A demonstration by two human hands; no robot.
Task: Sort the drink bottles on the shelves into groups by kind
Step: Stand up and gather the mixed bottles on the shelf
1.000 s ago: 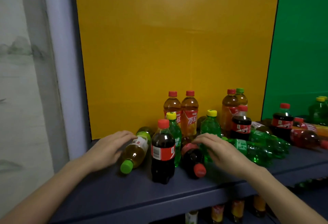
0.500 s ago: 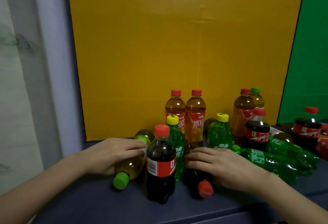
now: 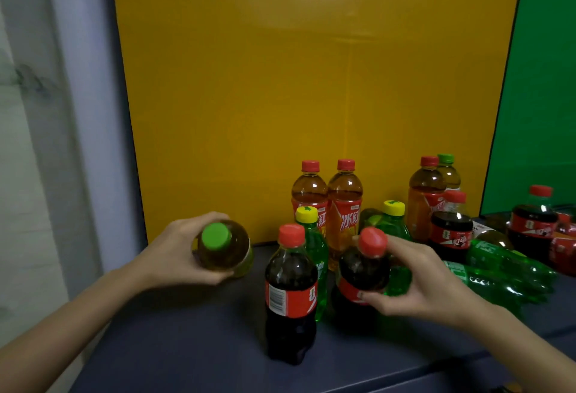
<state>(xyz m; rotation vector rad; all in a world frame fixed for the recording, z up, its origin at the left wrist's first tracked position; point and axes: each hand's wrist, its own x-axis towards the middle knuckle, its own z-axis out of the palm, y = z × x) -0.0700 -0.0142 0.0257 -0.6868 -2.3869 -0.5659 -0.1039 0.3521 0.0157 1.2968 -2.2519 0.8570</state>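
My left hand (image 3: 174,252) grips a green-capped tea bottle (image 3: 223,247), lifted off the dark shelf (image 3: 187,346) with its cap tilted toward me. My right hand (image 3: 417,280) holds a red-capped cola bottle (image 3: 363,268), raised nearly upright. Between them a second cola bottle (image 3: 291,296) stands upright at the front. Behind it stands a yellow-capped green soda bottle (image 3: 313,246), then two red-capped iced tea bottles (image 3: 344,205).
More bottles crowd the right: another green soda bottle (image 3: 394,224), upright cola bottles (image 3: 452,230), tea bottles (image 3: 425,193) and green soda bottles lying flat (image 3: 505,265). A yellow back panel (image 3: 311,81) and a green panel (image 3: 542,81) rise behind the shelf. A pale wall (image 3: 46,143) stands left.
Both bottles lay on the shelf under my hands before; now each hand has lifted its bottle, the tea bottle cap toward me and the cola bottle nearly upright.
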